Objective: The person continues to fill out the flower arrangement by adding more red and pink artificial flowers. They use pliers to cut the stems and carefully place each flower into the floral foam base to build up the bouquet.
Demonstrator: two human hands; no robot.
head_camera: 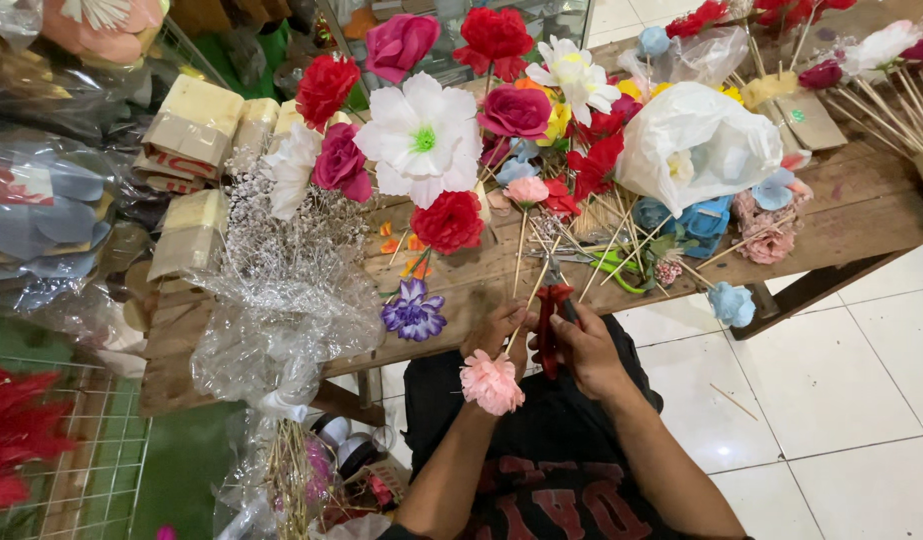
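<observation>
While left grip (493, 335) pinches pink flower (491, 382), pliers (549, 325) sit beside.

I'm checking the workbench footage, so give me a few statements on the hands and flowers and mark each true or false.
1. The left hand holds a pink flower on a stick. True.
2. The right hand holds red-handled pliers. True.
3. The purple flower lies on the floor. False: it lies on the wooden table, near the front edge.
4. The big white flower has a green centre. True.
5. The white plastic bag hangs from the person's right wrist. False: it sits on the table among the flowers.
</observation>
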